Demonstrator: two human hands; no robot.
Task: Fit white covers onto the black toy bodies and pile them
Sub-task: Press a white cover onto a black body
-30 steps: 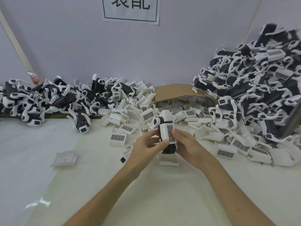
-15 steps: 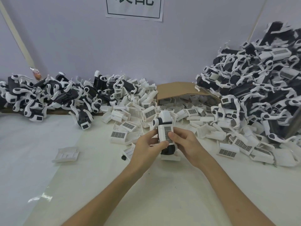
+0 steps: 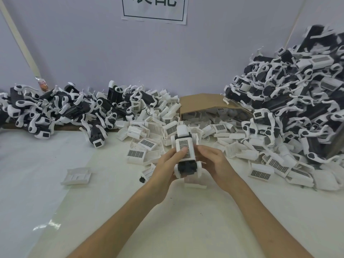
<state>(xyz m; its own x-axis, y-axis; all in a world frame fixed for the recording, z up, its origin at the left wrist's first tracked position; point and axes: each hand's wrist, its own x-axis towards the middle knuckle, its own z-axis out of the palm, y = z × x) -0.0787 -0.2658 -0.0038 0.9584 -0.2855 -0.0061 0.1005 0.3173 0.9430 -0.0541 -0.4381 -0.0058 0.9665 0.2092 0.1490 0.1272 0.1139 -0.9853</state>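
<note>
Two hands meet over the middle of the counter (image 3: 186,229), and between them they hold one toy (image 3: 187,167), lifted just above the surface. Its black body shows at the lower end, and one white cover (image 3: 183,146) with a dark grid panel sits on top of it, facing the camera. The left hand (image 3: 165,166) grasps the toy from the left, with its thumb lying across the grid and its fingers wrapped behind. The right hand (image 3: 216,162) grips the right side, with its fingers curled in against the cover's edge. One white piece (image 3: 195,184) lies flat on the counter right under the toy.

Behind the hands are the loose covers (image 3: 147,133), spread in one wide drift, too many to count. They spill from one cardboard box (image 3: 202,101) lying on its side by the wall. There are two heaps of black-and-white toys. The left heap (image 3: 55,108) is low and runs along the wall. The right heap (image 3: 297,101) is much taller and reaches the picture's edge. Neither can be counted.

One lone cover (image 3: 76,176) lies open side up, well apart to the left of the hands. One small black bit (image 3: 142,179) sits on the counter just beside the left wrist. One paper sign (image 3: 154,10) hangs on the wall, cut off at the top.
</note>
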